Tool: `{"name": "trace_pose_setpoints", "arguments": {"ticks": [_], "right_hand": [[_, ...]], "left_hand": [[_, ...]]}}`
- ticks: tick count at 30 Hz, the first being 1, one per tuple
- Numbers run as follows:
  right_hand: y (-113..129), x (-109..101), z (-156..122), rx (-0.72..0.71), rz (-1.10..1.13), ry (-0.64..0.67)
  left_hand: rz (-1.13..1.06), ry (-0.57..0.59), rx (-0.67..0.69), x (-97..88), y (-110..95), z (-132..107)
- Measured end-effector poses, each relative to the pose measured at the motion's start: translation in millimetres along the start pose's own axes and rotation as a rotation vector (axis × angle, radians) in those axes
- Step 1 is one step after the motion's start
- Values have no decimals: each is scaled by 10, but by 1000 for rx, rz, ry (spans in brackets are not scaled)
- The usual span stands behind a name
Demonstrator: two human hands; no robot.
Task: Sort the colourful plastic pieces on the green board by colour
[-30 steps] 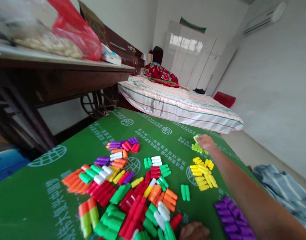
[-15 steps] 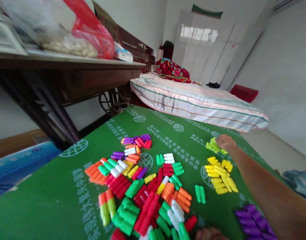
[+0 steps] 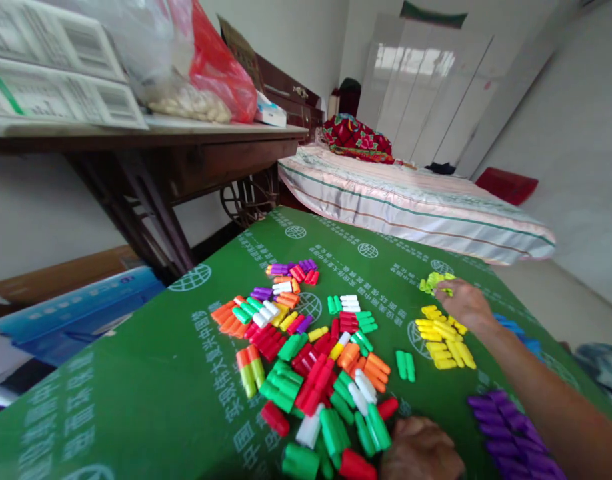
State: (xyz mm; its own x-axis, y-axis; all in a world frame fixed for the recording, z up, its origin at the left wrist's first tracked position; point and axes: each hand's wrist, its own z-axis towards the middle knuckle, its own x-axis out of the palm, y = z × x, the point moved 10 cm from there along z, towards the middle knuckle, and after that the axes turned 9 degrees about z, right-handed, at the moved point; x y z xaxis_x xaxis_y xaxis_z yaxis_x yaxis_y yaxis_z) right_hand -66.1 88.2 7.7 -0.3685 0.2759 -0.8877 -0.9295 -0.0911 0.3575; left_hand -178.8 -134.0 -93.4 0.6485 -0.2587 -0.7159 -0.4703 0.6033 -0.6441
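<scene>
Many short plastic pieces that look like marker caps lie on a green board (image 3: 151, 373). My right hand (image 3: 463, 301) reaches to the far right, its bent fingers closed around the near edge of a lime-green cap pile (image 3: 439, 281). A lime cap shows at the fingertips. My left hand (image 3: 421, 448) is low at the front, curled beside green caps (image 3: 379, 427) and a red cap (image 3: 387, 407); what its fingers hold, if anything, is hidden. Yellow caps (image 3: 443, 337) and purple caps (image 3: 511, 433) lie in separate groups near my right forearm.
Mixed red, orange, white and green caps (image 3: 316, 387) spread over the board's middle. A green pair (image 3: 405, 366) lies apart. Blue caps (image 3: 519, 333) show behind my right forearm. A sewing-machine table (image 3: 196, 137) with bags and boxes stands left; a bed (image 3: 411, 193) is beyond.
My right hand has drawn back slightly from the lime pile, showing more of it. My left hand has come further into view. The view has shifted, revealing blue caps.
</scene>
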Motion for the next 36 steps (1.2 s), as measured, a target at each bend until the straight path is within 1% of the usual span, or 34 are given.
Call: {"name": "trace_pose_setpoints", "arguments": {"ticks": [3,6,9,12,14,16,18,20,22,23,25,28,30,33,35,36], "right_hand": [[212,-42,-580,-36,149,37],[346,-148,-1199,-7,473,29],[295,-209,-1689,118,697,-49],[174,-117,-1963,236,814,-129],[122,-35,-2042,261,861,-195],[102,18,-2083,252,880,-269],[113,32,-2114,222,865,-325],[169,19,-2133,161,821,-341],[240,-19,-2148,88,769,-346],[273,-45,-2155,52,748,-354],[318,-91,-2166,4,719,-377],[346,-107,-2161,-22,690,-397],[347,-88,-2148,-20,671,-398],[339,-34,-2125,-3,656,-388],[342,1,-2110,7,654,-373],[351,18,-2102,9,654,-361]], "left_hand": [[63,13,60,5,-84,9],[128,-42,69,-136,-195,-44],[160,-85,44,-298,-286,-83],[218,-58,73,-373,-406,-89],[276,-14,121,-379,-503,-104],[344,40,182,-369,-605,-153],[408,88,240,-373,-696,-237],[457,109,287,-425,-773,-342],[484,74,307,-554,-832,-444],[491,36,308,-645,-853,-490],[494,-79,288,-869,-873,-573],[503,-265,213,-1205,-822,-679],[532,-340,136,-1367,-726,-716],[590,-369,13,-1522,-529,-689],[623,-340,-77,-1591,-382,-617],[639,-302,-123,-1610,-310,-567]]}}
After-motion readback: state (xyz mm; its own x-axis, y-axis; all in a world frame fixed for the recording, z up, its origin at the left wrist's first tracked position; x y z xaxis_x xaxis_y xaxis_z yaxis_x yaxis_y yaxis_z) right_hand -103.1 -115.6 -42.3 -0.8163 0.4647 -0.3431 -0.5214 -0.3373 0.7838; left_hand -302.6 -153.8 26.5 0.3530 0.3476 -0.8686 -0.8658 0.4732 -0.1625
